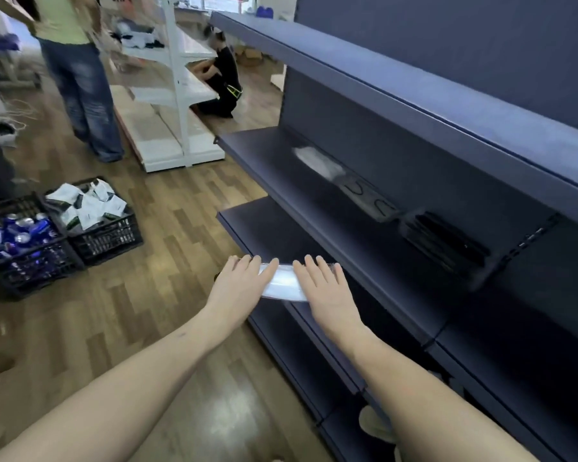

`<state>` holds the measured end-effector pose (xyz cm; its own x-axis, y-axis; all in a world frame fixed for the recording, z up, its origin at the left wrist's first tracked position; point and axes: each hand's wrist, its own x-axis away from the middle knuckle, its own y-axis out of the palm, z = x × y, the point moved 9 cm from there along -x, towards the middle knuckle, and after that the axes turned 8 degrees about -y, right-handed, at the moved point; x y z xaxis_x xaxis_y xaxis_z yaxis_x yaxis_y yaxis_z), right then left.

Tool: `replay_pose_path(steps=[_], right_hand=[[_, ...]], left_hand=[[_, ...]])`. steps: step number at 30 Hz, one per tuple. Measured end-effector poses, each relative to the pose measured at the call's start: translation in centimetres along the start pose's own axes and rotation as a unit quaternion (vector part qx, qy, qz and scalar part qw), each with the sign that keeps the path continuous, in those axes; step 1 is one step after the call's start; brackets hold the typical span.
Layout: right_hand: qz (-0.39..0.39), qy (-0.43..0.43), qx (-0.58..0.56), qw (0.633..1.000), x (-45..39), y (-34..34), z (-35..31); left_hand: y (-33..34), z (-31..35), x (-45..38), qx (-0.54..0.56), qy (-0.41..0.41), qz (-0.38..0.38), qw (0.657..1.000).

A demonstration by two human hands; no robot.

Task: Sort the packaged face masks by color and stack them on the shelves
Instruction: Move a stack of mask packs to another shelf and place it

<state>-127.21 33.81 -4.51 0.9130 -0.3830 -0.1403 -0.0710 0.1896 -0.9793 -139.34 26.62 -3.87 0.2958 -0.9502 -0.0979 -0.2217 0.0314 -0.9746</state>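
Observation:
A pack of white face masks [286, 283] in clear wrap lies between my hands at the front edge of a dark shelf [281, 235]. My left hand [244, 285] lies flat over its left end, and my right hand [324, 288] lies flat over its right end, fingers straight. One shelf higher [264, 151] lies a white mask pack [317, 163], then a clear pack of dark masks [369, 195], then a stack of black packs [444, 241] to the right.
On the wooden floor at left stand two black crates: one with white packets [90, 208], one with blue cans [17, 233]. A person in jeans [84, 85] stands by a white shelf unit [177, 95]. Another person [222, 75] crouches behind it.

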Motion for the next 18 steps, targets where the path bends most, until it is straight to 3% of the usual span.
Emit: replay_pose_path(steps=[8,18], right_hand=[[0.066,0.062,0.025,0.996,-10.5,1.2,5.9],[0.043,0.125,-0.038,0.991,-28.9,4.9,8.7]], left_hand=[[1.7,-4.4,-12.7,0.027,0.034,0.035,0.998],[4.8,-19.2,-26.6,0.063,-0.067,0.005,0.996]])
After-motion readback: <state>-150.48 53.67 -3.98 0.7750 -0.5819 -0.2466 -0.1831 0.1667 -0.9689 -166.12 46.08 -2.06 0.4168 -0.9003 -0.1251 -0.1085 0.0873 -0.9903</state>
